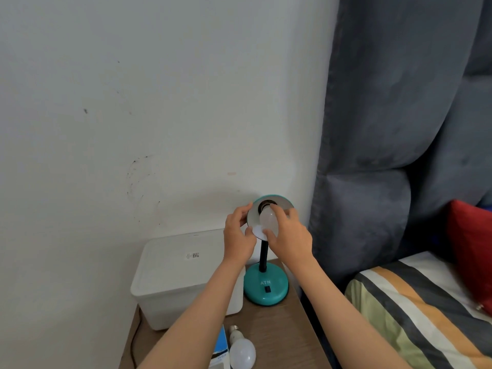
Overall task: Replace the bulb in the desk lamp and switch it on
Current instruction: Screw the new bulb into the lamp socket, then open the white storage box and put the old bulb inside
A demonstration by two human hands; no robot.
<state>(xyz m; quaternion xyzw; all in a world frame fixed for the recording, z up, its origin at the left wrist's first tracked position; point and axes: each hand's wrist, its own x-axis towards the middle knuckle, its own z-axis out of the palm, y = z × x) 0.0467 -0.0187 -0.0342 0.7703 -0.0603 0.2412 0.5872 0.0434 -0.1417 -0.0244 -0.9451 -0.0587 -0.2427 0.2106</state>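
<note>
A teal desk lamp stands on a wooden bedside table, its round base [266,287] carrying a black rocker switch [267,289]. The lamp shade [277,202] is tilted up towards me. A white bulb [269,219] sits in the socket inside the shade, unlit. My right hand [290,237] is wrapped around that bulb from the right and below. My left hand [238,235] grips the shade's left rim. A second white bulb [241,351] lies on the table near the front edge, screw cap pointing away from me.
A white lidded plastic box [183,275] stands left of the lamp against the wall. A blue and white carton [221,350] lies beside the loose bulb. A black cable [133,342] hangs at the table's left edge. A bed with a striped cover [415,310] is close on the right.
</note>
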